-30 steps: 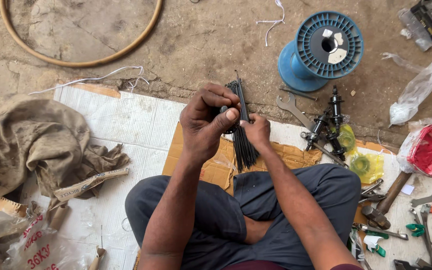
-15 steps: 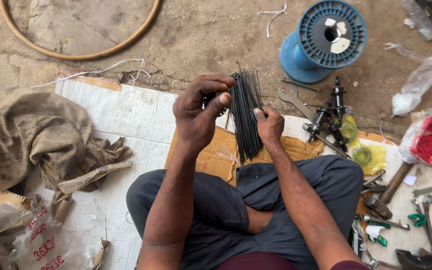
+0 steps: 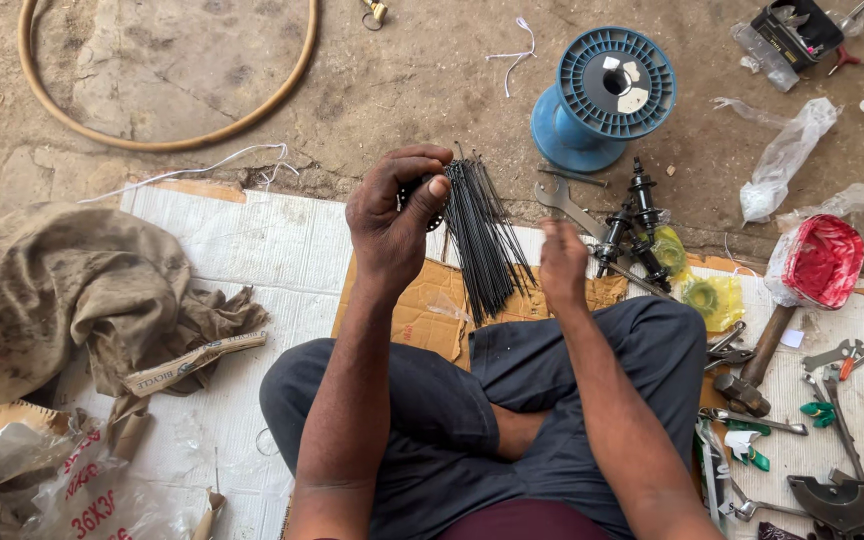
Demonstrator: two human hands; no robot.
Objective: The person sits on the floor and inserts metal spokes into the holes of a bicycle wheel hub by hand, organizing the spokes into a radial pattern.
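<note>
While the person sits cross-legged on a white woven mat (image 3: 252, 250) spread over the dirt floor, a crumpled tan cloth (image 3: 52, 290) lies heaped on the mat's left part, and a tan hoop (image 3: 167, 140) rests on the ground beyond it. A torn piece of brown cardboard (image 3: 422, 315) lies on the mat just in front of the knees. Farther out to the right stands a blue spool (image 3: 602, 100), on its end, its hollow core showing a few pale scraps inside. Near the right edge, a clear plastic bag (image 3: 822, 255) holds something red, and a second, emptier clear bag (image 3: 782, 160) lies on the dirt above it. Hub parts (image 3: 637, 220) and a wrench (image 3: 567, 205) lie between the spool and the right knee, with more hand tools (image 3: 832, 400) scattered on the mat at the right.

Above the cardboard, the left hand (image 3: 392, 215) is raised and clamped on the top of a bundle of thin dark spokes (image 3: 482, 250), thumb pressed over curled fingers; the spokes fan downward and to the right from that grip. Just beside the bundle's lower end, the right hand (image 3: 562, 265) is open and apart from it, fingers loosely extended and holding nothing.
</note>
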